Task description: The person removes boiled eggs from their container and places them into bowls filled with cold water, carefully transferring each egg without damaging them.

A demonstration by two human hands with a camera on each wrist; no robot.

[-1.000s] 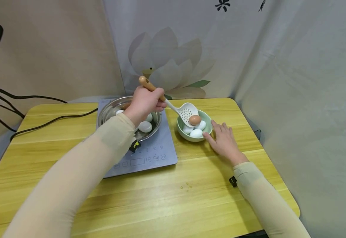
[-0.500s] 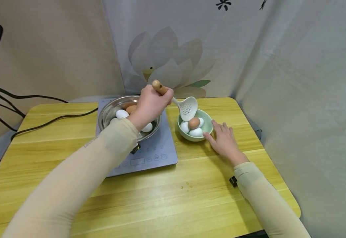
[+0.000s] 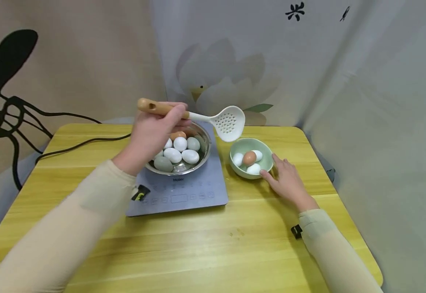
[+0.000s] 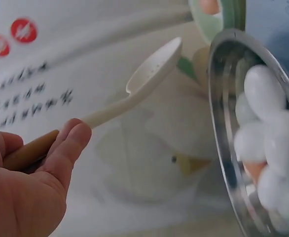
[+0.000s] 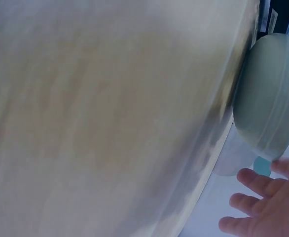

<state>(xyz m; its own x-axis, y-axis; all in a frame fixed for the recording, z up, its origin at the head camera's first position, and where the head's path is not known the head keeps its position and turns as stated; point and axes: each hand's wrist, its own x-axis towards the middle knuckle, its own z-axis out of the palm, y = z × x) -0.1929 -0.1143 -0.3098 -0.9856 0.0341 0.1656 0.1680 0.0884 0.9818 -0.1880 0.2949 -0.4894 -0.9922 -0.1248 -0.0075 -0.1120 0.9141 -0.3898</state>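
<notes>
My left hand (image 3: 154,130) grips the wooden handle of a white slotted spoon (image 3: 229,124), raised with its bowl bare of any egg. Below it a steel pan (image 3: 207,152) holds several white and greyish eggs (image 3: 172,155) and a brown one (image 3: 178,134); the hand hides part of the pan. To the right, a green bowl (image 3: 268,160) contains a brown egg (image 3: 249,158) lying among white eggs (image 3: 253,168). My right hand (image 3: 287,181) rests with spread fingers against that bowl's right side. In the left wrist view the fingers curl round the handle (image 4: 33,152).
Beneath the pan is a grey induction cooker (image 3: 198,201) on a wooden table (image 3: 183,252). A black cable (image 3: 85,143) runs left from the cooker. A printed curtain (image 3: 227,69) hangs behind the table. A few wet drops (image 3: 236,234) lie near the middle.
The spoon has left the brown egg in the green bowl. My left hand has drawn it up and to the left, over the pan. The right hand stays at the bowl.
</notes>
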